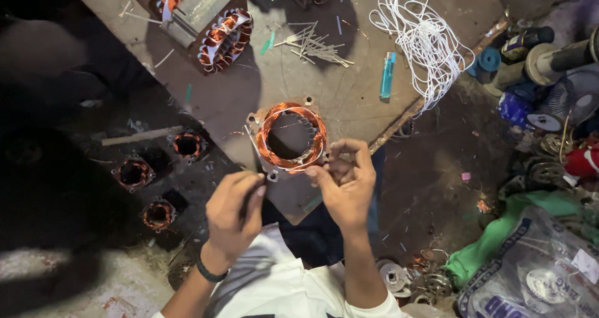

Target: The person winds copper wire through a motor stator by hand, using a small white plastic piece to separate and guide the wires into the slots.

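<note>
We saw a motor stator point(291, 137) w/ copper windings lying flat on the grey worktable point(349, 99), near its front edge; the right hand point(345, 181) touched the stator's lower right rim, thumb and forefinger pinched together on what looked like a thin wire, too fine to be sure; the left hand point(234, 215), a dark band at its wrist, was curled w/ fingertips pressed on a slim dark tool just below the stator's lower left rim; further back on the table lay a blue lighter point(387, 74), a tangle of white cord point(424, 37), a scatter of thin sticks point(315, 45) and a second wound stator point(224, 40); three small stators point(156, 181) sat on the dark floor to the left.
</note>
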